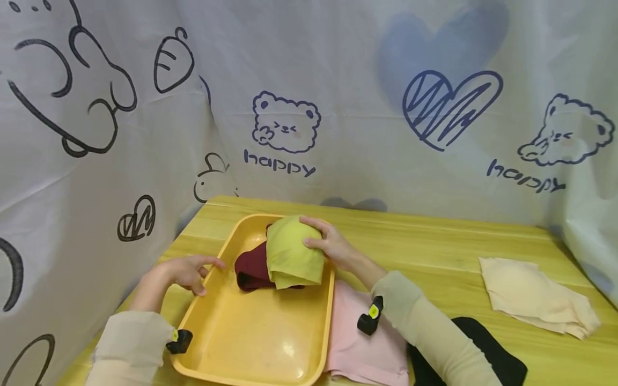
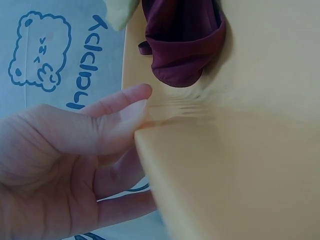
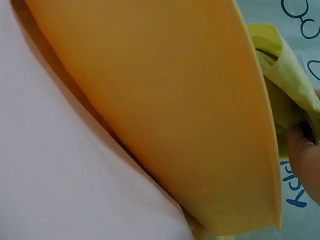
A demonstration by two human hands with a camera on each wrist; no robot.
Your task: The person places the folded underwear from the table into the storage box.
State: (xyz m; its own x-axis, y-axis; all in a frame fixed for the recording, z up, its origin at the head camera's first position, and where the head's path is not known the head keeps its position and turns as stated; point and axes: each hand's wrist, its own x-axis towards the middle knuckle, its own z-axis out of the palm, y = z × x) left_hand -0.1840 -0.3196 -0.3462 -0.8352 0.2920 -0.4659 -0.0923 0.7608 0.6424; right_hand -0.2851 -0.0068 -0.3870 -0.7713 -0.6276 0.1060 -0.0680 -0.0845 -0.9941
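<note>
A yellow-green folded cloth (image 1: 293, 252) is in my right hand (image 1: 333, 244), its thumb and fingers gripping the cloth's right side. It hangs over the back right of a yellow plastic tray (image 1: 260, 338) and overlaps a dark red folded cloth (image 1: 252, 266) lying inside. My left hand (image 1: 185, 272) pinches the tray's left rim; in the left wrist view the thumb (image 2: 100, 127) lies at the edge and other fingers sit behind the wall. The right wrist view shows part of the yellow-green cloth (image 3: 292, 85) beyond the tray's outer wall (image 3: 165, 100), with the right thumb against it.
A pink cloth (image 1: 362, 343) lies against the tray's right side. Beside it is a black cloth (image 1: 487, 348), partly behind the right sleeve. Farther right, a cream folded cloth (image 1: 536, 297) rests on the wooden table (image 1: 420, 246). White printed curtains (image 1: 357, 69) hang behind and left.
</note>
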